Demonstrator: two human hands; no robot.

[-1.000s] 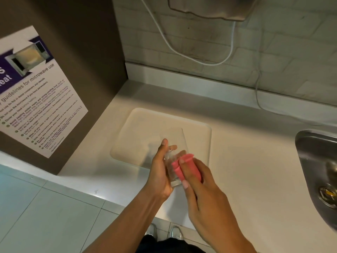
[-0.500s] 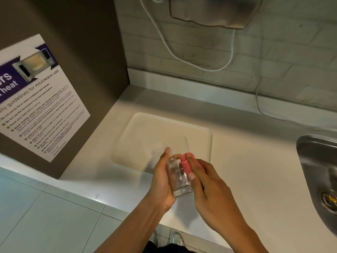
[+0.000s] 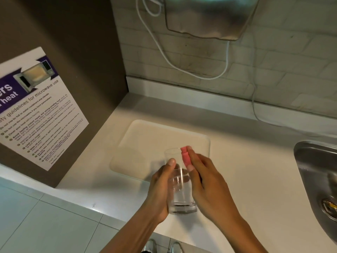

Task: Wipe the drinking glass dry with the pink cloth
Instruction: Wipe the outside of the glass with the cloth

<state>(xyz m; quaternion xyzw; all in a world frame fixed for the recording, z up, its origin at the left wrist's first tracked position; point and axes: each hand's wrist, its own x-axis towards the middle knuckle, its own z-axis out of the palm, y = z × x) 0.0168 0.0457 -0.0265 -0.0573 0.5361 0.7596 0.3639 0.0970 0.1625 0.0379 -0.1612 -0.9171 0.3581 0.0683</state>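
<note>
Above the pale tray (image 3: 145, 139), left hand (image 3: 160, 189) grips the glass (image 3: 179, 187); right hand (image 3: 206, 183) pinches the pink cloth (image 3: 186, 156); sink (image 3: 317, 179) alongside.

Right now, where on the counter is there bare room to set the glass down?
The pale mat is bare beyond the glass, toward the brown side panel. The counter between the right hand and the sink is also bare. It is crowded only at the front edge, where the left hand and the pink cloth work.

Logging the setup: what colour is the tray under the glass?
Cream-white tray, nearly matching the counter; head view.
</note>
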